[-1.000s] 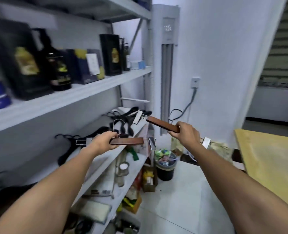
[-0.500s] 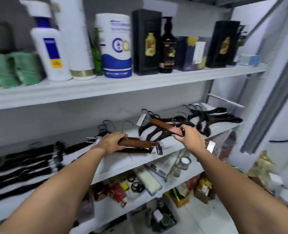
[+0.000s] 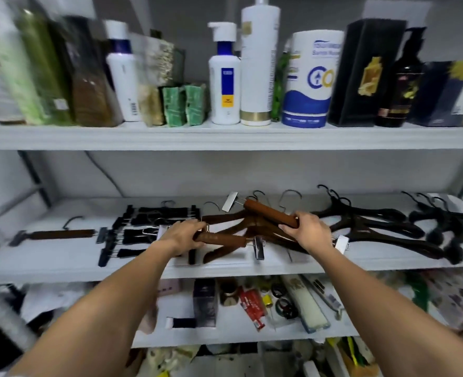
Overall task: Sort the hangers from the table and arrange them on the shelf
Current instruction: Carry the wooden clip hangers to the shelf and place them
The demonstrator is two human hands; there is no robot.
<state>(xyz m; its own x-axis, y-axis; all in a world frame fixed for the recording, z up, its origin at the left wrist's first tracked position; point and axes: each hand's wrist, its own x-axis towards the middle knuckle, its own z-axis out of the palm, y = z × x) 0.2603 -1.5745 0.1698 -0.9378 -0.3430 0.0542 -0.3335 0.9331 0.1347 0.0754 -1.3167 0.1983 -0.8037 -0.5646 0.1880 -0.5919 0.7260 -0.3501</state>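
Over the white middle shelf (image 3: 62, 268), as the head camera showed it to me, both hands were busy. I had the left hand (image 3: 184, 235) wrapped round a brown wooden bar hanger with metal clips (image 3: 225, 238). Its bar ran nearly along the shelf's front edge, with one clip hanging off the right end. The right hand (image 3: 310, 232) was clenched on a second brown clip-bar hanger (image 3: 268, 213), which slanted from the shelf's back on the left toward its front on the right. Both hovered above a pile of brown curved wooden hangers (image 3: 219, 254) at mid-shelf; whether either bar touched the pile I could not tell.

What mattered for the coming move, I judged, was the single matching brown clip hanger (image 3: 59, 234) lying flat toward the shelf's left end, its long axis parallel to the front edge. It lay leftward of both grips, past a cluster of black clip hangers (image 3: 135, 234), and the left hand was the nearer one. The left bar was lined up with it; the right one would need turning.

Bare board showed in front of that lone hanger, toward the shelf's front edge, so there was room. Rightward along the shelf, black curved hangers (image 3: 380, 213) filled the space. The upper shelf (image 3: 225, 137), loaded with bottles, left limited headroom above, I thought.
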